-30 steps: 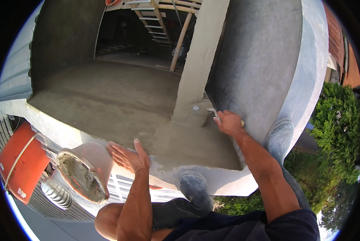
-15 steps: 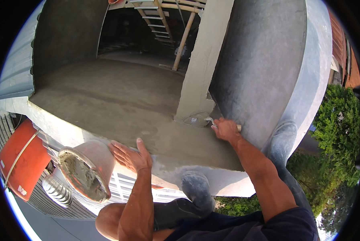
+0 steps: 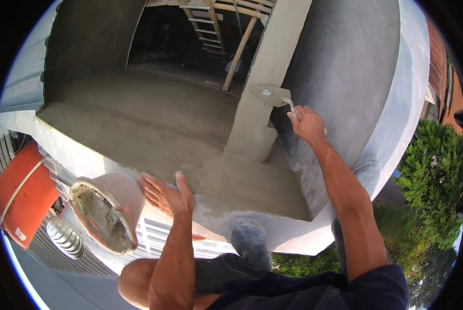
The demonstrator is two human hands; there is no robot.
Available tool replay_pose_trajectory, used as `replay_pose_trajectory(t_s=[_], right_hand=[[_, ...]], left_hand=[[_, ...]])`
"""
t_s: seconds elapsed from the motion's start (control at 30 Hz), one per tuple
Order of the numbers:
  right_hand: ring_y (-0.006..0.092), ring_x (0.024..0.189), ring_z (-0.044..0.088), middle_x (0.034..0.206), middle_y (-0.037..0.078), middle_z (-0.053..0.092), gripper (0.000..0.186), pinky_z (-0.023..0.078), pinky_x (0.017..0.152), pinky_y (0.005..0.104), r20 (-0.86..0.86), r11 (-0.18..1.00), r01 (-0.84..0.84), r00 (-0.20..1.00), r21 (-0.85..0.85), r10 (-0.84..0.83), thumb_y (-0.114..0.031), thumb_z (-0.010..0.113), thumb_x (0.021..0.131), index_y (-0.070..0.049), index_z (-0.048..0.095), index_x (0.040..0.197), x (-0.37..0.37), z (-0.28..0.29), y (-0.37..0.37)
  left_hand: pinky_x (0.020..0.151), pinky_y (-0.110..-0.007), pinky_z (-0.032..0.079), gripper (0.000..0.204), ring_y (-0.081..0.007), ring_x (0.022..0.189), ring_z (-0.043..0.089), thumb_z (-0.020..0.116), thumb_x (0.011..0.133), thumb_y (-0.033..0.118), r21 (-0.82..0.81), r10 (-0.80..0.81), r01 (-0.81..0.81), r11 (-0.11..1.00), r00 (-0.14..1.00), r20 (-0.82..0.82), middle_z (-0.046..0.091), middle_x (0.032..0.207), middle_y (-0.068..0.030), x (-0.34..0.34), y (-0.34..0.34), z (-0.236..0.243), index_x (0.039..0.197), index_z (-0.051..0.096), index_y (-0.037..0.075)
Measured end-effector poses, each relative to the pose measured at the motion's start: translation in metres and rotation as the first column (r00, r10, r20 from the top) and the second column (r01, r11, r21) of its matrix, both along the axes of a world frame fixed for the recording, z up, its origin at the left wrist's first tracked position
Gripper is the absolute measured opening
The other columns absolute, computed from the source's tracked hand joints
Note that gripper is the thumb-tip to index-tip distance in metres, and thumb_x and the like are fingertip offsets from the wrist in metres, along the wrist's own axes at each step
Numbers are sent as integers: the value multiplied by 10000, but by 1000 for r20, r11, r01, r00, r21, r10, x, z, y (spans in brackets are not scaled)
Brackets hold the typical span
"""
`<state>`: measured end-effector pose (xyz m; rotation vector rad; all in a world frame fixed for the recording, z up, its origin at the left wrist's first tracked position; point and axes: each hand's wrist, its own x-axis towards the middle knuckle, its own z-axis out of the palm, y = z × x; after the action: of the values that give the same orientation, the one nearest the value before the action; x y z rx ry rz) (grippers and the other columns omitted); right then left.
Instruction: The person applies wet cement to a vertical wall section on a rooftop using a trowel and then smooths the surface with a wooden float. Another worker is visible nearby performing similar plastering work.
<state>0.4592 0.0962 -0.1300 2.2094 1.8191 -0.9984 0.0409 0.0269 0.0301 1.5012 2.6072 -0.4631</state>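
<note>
My right hand (image 3: pixel 310 124) is closed round the handle of a pointed trowel (image 3: pixel 271 96). The trowel's blade lies against the grey plastered pillar (image 3: pixel 256 124), partway up from its base. Fingers stretched and thumb raised, my left hand (image 3: pixel 167 195) rests flat on the near edge of the smooth grey cement ledge (image 3: pixel 154 124). Just left of that hand stands a bucket (image 3: pixel 123 191) with wet mortar (image 3: pixel 103 219) inside, tilted toward me in the picture.
A large orange-red container (image 3: pixel 27 191) stands at the far left, near a shiny ribbed duct (image 3: pixel 66 237). Behind the ledge is a dark opening with a ladder (image 3: pixel 204 26) and a wooden pole (image 3: pixel 240 51). My boots (image 3: pixel 248 238) are at the ledge's near edge; green trees (image 3: pixel 427 181) lie beyond, right.
My right hand has carried the trowel up along the pillar, away from its base. My left hand stays flat on the ledge's edge. The view has shifted slightly.
</note>
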Motion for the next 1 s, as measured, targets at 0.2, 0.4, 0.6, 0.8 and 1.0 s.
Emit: replay_pose_trajectory(t_s=[0.2,0.4,0.6,0.8,1.0], right_hand=[[406,1042,693,1072,145,713,328,551,892,537,-154,954,-275,954,-116,256,-403,644,1047,-107,702,1177,-14,15,-16],[340,1133,666,1125,99,704,283,497,992,533,-217,828,-538,837,-157,503,-326,726,984,-126,715,1185,-25,25,-29],[281,1134,625,1134,36,664,414,437,1067,519,-221,666,-608,645,432,732,-109,859,734,-112,704,1118,-9,59,15],[287,1085,627,1138,43,671,371,437,1038,524,-231,573,-613,546,544,805,-123,873,731,-104,694,1055,-39,94,65],[340,860,660,949,120,679,285,520,771,457,-562,671,-506,375,542,737,-178,862,834,-41,686,1012,-137,174,71]], left_hand=[[1346,-544,74,1112,-424,1658,110,673,951,544,30,3,-4,1000,1000,25,147,1771,-296,1,-1,1,1700,130,-74],[1341,-568,57,1131,-431,1656,111,686,930,550,58,-19,16,998,998,53,141,1772,-296,-2,-5,0,1703,130,-61],[1337,-582,80,1141,-437,1639,150,715,895,557,123,-17,10,992,998,58,187,1752,-281,-1,-4,1,1690,171,-55],[1338,-579,88,1106,-428,1644,154,708,912,556,91,68,-81,993,988,137,175,1767,-264,2,-1,8,1693,194,-36],[1333,-581,125,1131,-419,1645,168,703,901,597,81,166,-193,978,952,259,196,1767,-252,1,0,19,1697,198,-28]])
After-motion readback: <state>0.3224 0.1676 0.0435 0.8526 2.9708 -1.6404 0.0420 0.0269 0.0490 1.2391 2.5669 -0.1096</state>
